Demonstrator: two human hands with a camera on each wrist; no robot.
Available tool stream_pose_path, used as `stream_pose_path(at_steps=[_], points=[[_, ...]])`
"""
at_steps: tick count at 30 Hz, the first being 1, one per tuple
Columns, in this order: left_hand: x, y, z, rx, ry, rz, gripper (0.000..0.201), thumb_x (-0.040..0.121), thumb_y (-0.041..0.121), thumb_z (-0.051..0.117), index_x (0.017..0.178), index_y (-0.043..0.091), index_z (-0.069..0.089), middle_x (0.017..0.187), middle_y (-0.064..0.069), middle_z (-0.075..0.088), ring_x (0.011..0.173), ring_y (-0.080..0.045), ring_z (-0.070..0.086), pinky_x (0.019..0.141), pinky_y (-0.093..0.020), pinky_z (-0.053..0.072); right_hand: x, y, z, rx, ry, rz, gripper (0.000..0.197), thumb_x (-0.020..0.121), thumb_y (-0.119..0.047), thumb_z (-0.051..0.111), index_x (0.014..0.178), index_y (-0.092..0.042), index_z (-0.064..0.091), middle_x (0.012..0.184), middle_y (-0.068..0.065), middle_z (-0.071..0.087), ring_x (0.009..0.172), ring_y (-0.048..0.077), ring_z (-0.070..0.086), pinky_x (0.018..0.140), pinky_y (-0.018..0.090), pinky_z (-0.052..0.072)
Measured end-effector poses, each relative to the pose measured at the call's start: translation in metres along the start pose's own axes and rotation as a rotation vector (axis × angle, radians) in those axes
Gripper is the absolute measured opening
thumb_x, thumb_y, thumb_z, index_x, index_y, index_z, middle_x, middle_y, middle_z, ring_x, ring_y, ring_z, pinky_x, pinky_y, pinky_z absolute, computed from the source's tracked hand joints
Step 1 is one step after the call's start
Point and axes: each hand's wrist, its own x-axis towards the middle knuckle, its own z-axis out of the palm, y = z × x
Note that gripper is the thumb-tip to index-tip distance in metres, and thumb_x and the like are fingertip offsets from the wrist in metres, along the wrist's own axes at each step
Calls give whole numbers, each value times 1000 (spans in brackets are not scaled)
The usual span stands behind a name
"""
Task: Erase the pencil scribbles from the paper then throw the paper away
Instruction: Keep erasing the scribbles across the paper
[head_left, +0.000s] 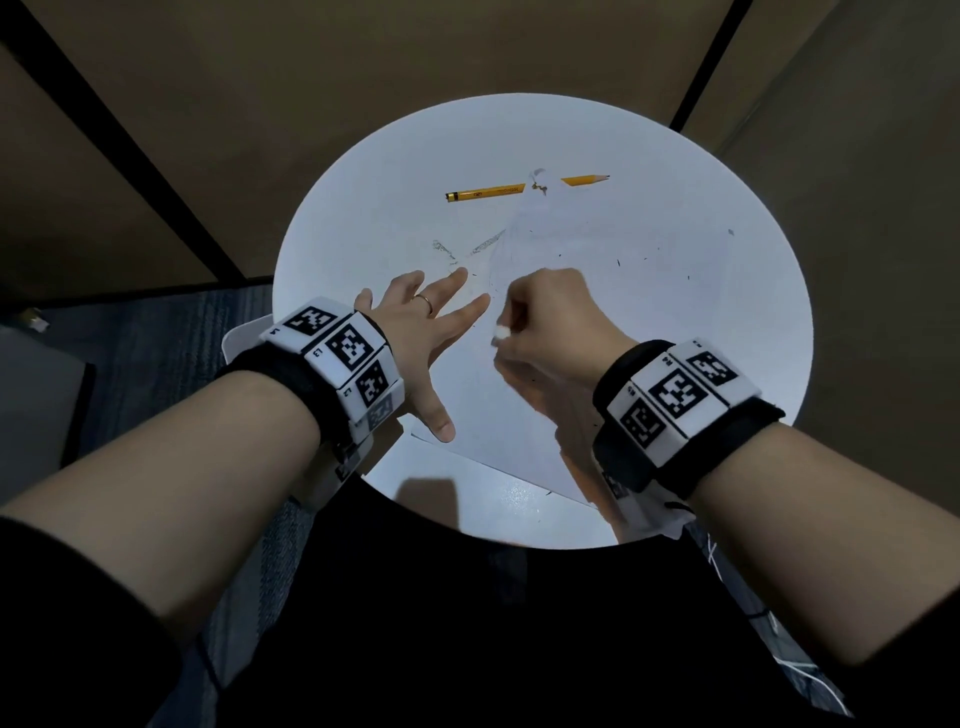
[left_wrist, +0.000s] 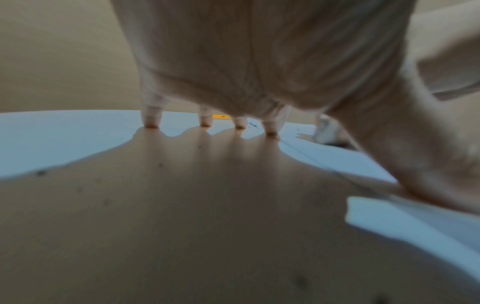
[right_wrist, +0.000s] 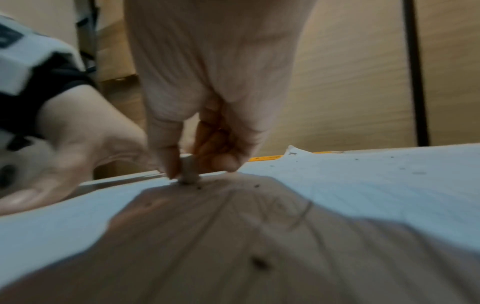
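A white sheet of paper (head_left: 597, 322) lies on the round white table (head_left: 374, 171), its far corner curled up over a yellow pencil (head_left: 488, 192). My left hand (head_left: 415, 332) lies flat with spread straight fingers (left_wrist: 152, 119), pressing the table and the paper's left edge. My right hand (head_left: 550, 317) pinches a small white eraser (head_left: 502, 332) between thumb and fingertips. In the right wrist view the eraser (right_wrist: 189, 172) touches the paper (right_wrist: 363, 185), with faint pencil scribbles (right_wrist: 293, 214) just behind it. Dark eraser crumbs dot the sheet.
Pencil marks (head_left: 457, 252) show on the table left of the paper. Beyond the table's rim are brown wall panels (head_left: 363, 52) and dark carpet (head_left: 156, 353). My dark-clothed lap sits under the near edge.
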Motion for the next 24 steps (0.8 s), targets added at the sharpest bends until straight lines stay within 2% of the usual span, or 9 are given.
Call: stream_pose_path(at_steps=[2,4,6,9,12,14,16,19,24], points=[[0,0,0,-8,-1,0,139,50,62,81,143,44,-21,151,13,-32,142,-25,-21,112,-61,6,-10,-8,6,34,-126,-55,9,70,-6,70,72,-2,62,74,6,64,61,7,53,62,26,45],[0,0,1,1,-4,-2,139,50,62,80,143,43,-21,151,12,-32,142,-25,-21,112,-62,7,-12,-9,8,72,-164,-73,9,71,-6,69,71,-1,62,75,6,66,62,8,54,61,21,45],[0,1,0,16,-2,-1,138,51,63,80,143,43,-22,151,12,-32,142,-25,-21,112,-62,7,-4,-4,5,82,-83,-38,8,74,-7,67,72,-2,61,73,5,63,63,11,54,53,13,41],[1,1,-1,16,1,-4,138,51,63,80,142,44,-22,151,12,-31,142,-25,-21,112,-62,8,3,2,0,9,54,16,7,79,-8,63,74,-5,59,75,6,59,66,16,52,50,15,36],[0,0,0,13,1,-2,140,50,63,80,142,44,-23,151,13,-32,142,-25,-21,112,-62,8,-9,-4,6,53,-135,-46,9,74,-8,68,71,-7,59,72,3,61,63,10,53,53,16,41],[0,1,0,16,-9,-3,140,50,63,80,142,43,-23,151,12,-32,142,-25,-21,112,-61,8,-15,-8,9,146,-209,-54,11,71,-4,69,69,-6,58,69,2,59,56,4,52,49,9,39],[0,1,0,29,-10,-4,139,50,64,79,142,43,-23,151,12,-32,142,-26,-21,112,-62,9,-8,-5,7,138,-120,-48,10,73,-4,66,69,-6,58,70,2,59,55,3,51,47,7,37],[2,2,-1,49,-2,-11,138,52,65,78,142,43,-24,151,11,-32,142,-27,-21,112,-62,9,2,3,-1,3,36,-15,10,77,-7,63,71,-8,56,74,4,57,61,10,48,49,12,33],[0,1,0,39,-6,-7,139,51,65,79,142,42,-24,151,11,-32,142,-27,-20,111,-63,9,-12,-4,8,127,-197,-63,16,71,-5,69,65,-10,56,62,-4,57,53,1,51,50,7,39]])
